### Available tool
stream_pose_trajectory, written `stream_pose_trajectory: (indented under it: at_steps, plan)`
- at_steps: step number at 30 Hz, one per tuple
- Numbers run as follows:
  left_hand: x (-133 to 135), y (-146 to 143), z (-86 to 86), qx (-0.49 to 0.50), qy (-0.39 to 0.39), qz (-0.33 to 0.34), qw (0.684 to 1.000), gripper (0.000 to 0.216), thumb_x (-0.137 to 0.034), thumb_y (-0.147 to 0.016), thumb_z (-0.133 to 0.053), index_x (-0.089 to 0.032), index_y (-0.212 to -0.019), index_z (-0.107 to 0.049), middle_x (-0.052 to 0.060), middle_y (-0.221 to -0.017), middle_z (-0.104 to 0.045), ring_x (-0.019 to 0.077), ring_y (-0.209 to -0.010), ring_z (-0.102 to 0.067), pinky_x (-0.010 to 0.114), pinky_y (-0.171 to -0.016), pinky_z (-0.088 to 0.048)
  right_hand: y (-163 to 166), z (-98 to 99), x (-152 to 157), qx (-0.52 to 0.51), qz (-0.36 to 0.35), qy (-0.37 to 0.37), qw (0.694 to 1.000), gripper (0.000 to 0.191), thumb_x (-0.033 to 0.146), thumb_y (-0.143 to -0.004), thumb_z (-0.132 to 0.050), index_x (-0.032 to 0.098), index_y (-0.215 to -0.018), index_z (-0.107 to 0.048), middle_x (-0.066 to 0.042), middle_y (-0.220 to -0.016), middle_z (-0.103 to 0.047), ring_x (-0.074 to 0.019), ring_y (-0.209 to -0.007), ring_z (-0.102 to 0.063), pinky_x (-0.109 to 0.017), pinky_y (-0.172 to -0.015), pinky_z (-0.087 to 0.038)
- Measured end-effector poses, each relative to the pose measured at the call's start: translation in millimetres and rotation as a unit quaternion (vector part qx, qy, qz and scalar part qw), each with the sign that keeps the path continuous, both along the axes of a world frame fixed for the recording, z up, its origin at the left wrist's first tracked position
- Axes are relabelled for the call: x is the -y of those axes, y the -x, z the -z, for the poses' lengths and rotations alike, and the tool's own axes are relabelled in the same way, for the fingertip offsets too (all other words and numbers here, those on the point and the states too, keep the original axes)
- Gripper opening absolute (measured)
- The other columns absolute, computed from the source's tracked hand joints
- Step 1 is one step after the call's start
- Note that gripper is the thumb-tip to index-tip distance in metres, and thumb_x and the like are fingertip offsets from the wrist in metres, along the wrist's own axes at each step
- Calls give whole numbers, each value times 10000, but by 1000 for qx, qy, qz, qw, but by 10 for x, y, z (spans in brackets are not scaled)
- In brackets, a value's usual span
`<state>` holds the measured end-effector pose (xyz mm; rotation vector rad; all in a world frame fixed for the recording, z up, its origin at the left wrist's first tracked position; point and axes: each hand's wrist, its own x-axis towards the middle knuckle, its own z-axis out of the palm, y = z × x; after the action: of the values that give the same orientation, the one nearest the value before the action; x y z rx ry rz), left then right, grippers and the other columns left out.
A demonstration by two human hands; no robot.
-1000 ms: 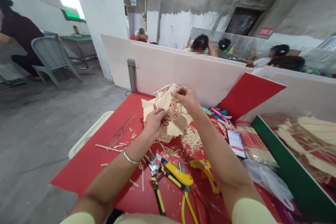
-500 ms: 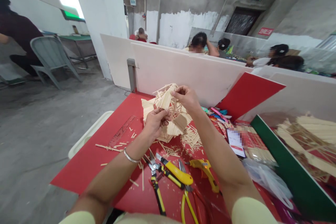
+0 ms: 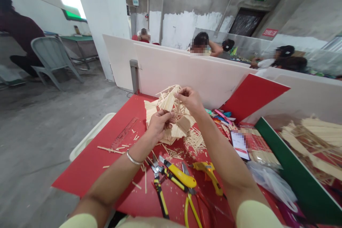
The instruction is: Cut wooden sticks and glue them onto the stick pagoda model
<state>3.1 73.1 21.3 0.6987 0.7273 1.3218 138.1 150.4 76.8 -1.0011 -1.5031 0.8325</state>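
A model built of thin pale wooden sticks (image 3: 181, 127) stands on the red table, with panels of sticks laid side by side. Its raised, sloping panel (image 3: 169, 101) is between my hands. My left hand (image 3: 160, 123) is closed at the panel's lower edge, thumb and forefinger pinched together. At the upper right edge, my right hand (image 3: 187, 99) pinches with thumb and fingertips. Whether a single loose stick is also between my fingers, I cannot tell. Cut sticks (image 3: 196, 139) lie heaped just right of the model.
Near me on the red table (image 3: 88, 164) lie cutting pliers (image 3: 157, 174), a yellow utility knife (image 3: 181, 176) and a yellow glue gun (image 3: 208, 171). A clear ruler (image 3: 124, 133) lies left. A phone (image 3: 239, 145) and plastic bag (image 3: 269, 181) are right, beside a green board (image 3: 288, 171). White partitions (image 3: 187, 73) stand behind.
Both hands stay at the same spots on the stick model, with hardly any movement. The tools have not moved. People in the background shift slightly.
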Motion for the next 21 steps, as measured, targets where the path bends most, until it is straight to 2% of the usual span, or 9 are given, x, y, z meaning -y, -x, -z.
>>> stream_pose_trajectory:
  at_steps: [12,17,21]
  plan:
    - [-38,48,-68,27,40,26,999,218,-306,-766,-651,-92,-807,-663,47,-706,-683,92,-485,-608,186,-349,-384,3,18,-6,1,5,-4,1000,295,390,-620,-753,186,-709,-560,48,-621,-528,-78,-562,-453,-229,-537,-371]
    - [-63,35,-35,16,25,26,999,234,-307,-731,-710,-103,-838,-673,43,-721,-686,88,-491,-608,176,-354,-389,-2,23,-14,2,1,-5,1000,292,394,-628,-750,184,-711,-565,48,-613,-524,-77,-557,-450,-228,-530,-364]
    - [-80,9,-26,16,22,25,999,233,-288,-682,-767,-107,-777,-655,33,-699,-677,75,-483,-596,164,-349,-375,-8,21,-14,4,1,-7,1000,298,399,-625,-752,184,-715,-566,49,-621,-526,-78,-563,-455,-231,-542,-374]
